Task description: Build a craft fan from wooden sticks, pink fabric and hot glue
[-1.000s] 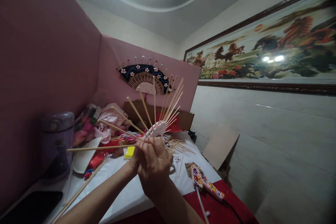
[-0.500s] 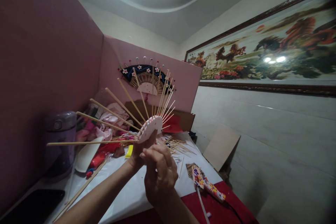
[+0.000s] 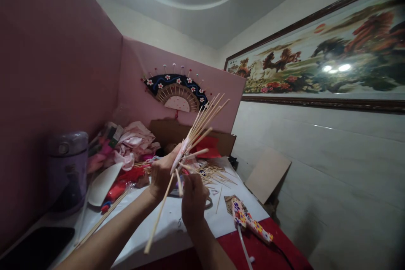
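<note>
My left hand (image 3: 162,174) is closed on the fan frame (image 3: 181,155), a pale half-round base with thin wooden sticks spreading from its rim. The frame is turned nearly edge-on, its sticks pointing up to the right and down toward me. Just right of the base, my right hand (image 3: 193,196) has its fingers closed close to the lower sticks. A small pink bit shows at its fingertips, but what it pinches is hidden. Behind the hands, part of a pair of scissors (image 3: 209,202) seems to lie on the white sheet (image 3: 152,228).
A finished dark fan with flowers (image 3: 179,79) hangs on the pink panel. Loose sticks (image 3: 218,174) lie right of the hands. A flower-patterned glue gun (image 3: 249,221) rests on cardboard at the right. A purple bottle (image 3: 68,168), white dish (image 3: 106,183) and black phone (image 3: 38,247) are left.
The fan frame has turned from its flat face showing to nearly edge-on. My right hand has moved from in front of my left wrist to the right side of the base.
</note>
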The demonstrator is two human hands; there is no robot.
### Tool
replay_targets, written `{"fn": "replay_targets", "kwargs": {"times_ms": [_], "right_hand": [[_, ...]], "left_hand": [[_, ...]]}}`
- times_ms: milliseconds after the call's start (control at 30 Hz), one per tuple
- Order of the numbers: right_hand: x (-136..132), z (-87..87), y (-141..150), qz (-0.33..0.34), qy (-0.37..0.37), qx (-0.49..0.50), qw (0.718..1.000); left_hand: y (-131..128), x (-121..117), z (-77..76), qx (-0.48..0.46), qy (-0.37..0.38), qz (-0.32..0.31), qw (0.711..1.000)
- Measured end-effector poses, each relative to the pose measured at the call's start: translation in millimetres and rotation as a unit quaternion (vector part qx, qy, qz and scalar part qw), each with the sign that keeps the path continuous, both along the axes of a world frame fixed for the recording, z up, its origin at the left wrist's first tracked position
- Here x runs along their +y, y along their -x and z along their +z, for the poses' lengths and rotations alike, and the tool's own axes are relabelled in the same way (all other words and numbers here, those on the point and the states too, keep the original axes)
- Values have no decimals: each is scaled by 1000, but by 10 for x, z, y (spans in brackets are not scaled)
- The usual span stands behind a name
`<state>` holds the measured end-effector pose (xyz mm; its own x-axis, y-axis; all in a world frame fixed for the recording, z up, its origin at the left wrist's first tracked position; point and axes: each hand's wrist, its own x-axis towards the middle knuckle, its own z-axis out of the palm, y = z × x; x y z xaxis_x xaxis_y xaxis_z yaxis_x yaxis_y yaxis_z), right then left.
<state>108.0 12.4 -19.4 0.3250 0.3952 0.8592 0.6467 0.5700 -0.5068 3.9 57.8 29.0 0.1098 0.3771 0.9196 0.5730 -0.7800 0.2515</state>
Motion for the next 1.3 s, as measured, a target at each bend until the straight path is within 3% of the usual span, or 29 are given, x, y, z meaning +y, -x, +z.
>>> {"fn": "replay_targets", "kwargs": {"times_ms": [133, 233, 533, 733, 933, 1133, 1300], "right_hand": [[-32, 7, -16, 19, -70, -18, 997], [-68, 38, -34, 33, -83, -40, 995], [-151, 75, -55, 53, -140, -104, 983], [-157, 31, -85, 47, -140, -126, 981], [-160, 7, -84, 28, -152, -141, 978], [-172, 56, -68, -4, -140, -88, 986], [-161, 115, -72, 21, -55, 37, 998]], "left_hand": [[27, -11, 38, 66, -29, 54, 996], [17, -21, 47, 94, -39, 87, 991], [-136, 20, -92, 140, 1, 135, 981], [-181, -6, -109, 126, -53, 83, 987], [-189, 8, -164, 109, -45, 50, 992], [-185, -183, 41, 184, 29, 151, 971], [-207, -290, 178, 189, 57, 165, 966]]}}
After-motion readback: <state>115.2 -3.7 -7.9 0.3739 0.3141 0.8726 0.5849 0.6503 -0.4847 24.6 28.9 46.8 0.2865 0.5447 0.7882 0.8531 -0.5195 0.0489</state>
